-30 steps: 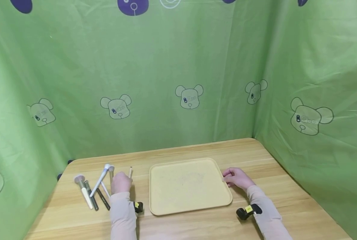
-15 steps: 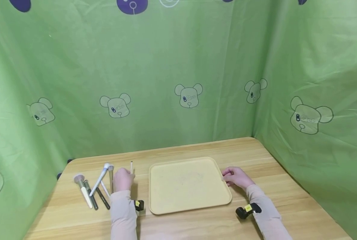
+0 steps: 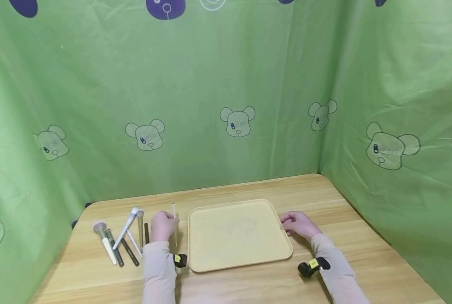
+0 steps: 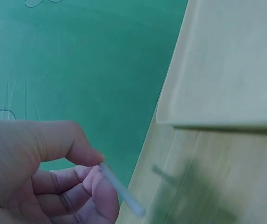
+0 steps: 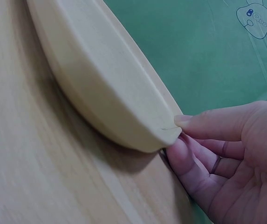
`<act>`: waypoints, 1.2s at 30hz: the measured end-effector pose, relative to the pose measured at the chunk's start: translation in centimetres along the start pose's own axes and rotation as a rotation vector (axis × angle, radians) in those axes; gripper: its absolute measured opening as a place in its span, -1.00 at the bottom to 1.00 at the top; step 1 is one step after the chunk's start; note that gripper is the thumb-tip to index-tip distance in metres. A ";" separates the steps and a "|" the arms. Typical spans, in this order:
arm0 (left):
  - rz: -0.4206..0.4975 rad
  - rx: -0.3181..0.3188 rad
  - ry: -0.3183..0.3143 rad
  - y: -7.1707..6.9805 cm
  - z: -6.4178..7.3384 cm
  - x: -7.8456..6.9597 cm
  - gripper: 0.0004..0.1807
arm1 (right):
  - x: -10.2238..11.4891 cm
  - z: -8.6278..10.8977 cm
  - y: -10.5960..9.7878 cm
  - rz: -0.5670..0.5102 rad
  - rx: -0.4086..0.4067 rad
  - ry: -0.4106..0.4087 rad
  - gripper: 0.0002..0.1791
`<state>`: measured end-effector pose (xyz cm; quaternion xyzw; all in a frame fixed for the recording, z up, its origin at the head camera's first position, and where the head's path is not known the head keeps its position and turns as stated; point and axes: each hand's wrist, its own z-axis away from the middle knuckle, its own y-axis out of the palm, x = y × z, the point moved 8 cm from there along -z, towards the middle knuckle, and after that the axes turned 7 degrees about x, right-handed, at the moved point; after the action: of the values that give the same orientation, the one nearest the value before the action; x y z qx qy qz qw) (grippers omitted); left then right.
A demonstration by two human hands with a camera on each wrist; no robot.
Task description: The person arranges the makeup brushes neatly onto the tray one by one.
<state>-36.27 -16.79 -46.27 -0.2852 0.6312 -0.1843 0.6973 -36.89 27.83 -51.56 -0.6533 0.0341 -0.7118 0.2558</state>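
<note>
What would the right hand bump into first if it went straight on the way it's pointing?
The tray. The right hand pinches its right edge, so going straight on would probably push it along, though the exact height of that path is unclear.

Left hand, brush (carried along), nearer tray

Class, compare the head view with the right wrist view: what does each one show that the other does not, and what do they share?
Only the head view shows the left hand pinching a thin brush, the other brushes and both sleeves.

Only the right wrist view shows the palm of the right hand and a small dark line by its thumb tip, on the tray.

Both show the right hand holding the tray's edge, the table and the green curtain.
</note>
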 end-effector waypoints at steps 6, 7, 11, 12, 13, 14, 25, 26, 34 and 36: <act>0.053 0.032 -0.002 1.2 0.1 -0.7 -0.76 | 0.0 -0.1 0.1 -0.003 0.005 -0.003 -0.69; 0.062 0.036 -0.001 1.4 0.1 -0.9 -0.76 | 0.0 0.0 0.1 -0.005 0.004 -0.002 -0.68; 0.127 0.062 0.006 2.5 0.2 -1.6 -0.77 | 0.2 0.1 0.1 0.002 0.013 -0.011 -0.67; 0.143 0.069 0.007 2.8 0.2 -1.9 -0.77 | 0.2 0.1 0.1 0.002 0.013 -0.009 -0.67; 0.155 0.072 0.010 3.1 0.3 -2.1 -0.77 | 0.3 0.1 0.1 0.003 0.013 -0.009 -0.67; 0.168 0.079 0.015 3.4 0.3 -2.3 -0.77 | 0.3 0.2 0.1 0.009 0.018 -0.012 -0.66; 0.198 0.088 0.071 5.5 0.5 -4.1 -0.76 | 0.7 0.2 0.1 0.011 0.015 0.002 -0.68; 0.204 0.089 0.074 5.7 0.5 -4.2 -0.76 | 0.6 0.2 0.1 0.007 0.014 0.003 -0.68; 0.237 0.109 0.095 7.1 0.8 -5.5 -0.72 | 0.5 0.2 0.1 0.005 0.005 0.014 -0.69; 0.237 0.115 0.101 7.5 0.9 -5.9 -0.71 | 0.5 0.2 0.0 0.009 0.007 0.010 -0.68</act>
<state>-36.95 -7.20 -46.37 -0.1585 0.6832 -0.1510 0.6966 -36.71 27.65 -51.12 -0.6486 0.0359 -0.7141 0.2609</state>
